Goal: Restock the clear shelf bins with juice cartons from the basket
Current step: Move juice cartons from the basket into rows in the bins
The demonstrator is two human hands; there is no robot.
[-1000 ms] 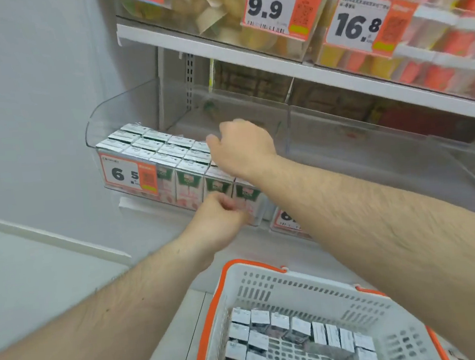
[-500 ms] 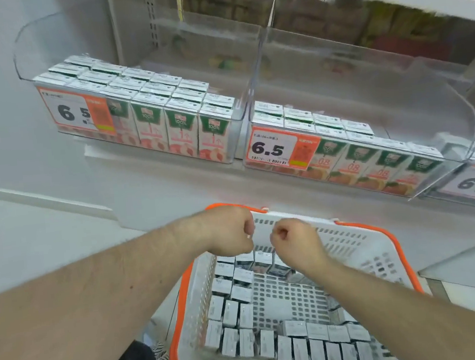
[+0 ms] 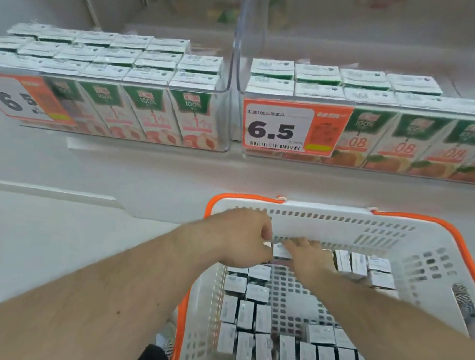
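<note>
Below shelf bins (image 3: 224, 99), both hands (image 3: 277, 245) reach basket (image 3: 429, 251) cartons (image 3: 259, 317).

- Clear shelf bins (image 3: 228, 64) at 12 o'clock are showing as glossy transparent plastic
- Juice cartons (image 3: 148, 113) are looking like smooth printed card
- Basket (image 3: 336, 222) at 6 o'clock is showing matt perforated plastic

Bright, even light from above with soft shadows. The clear plastic shelf bins (image 3: 229, 73) show glare. The edges bend and blur; the far shelf back is unsharp.
</note>
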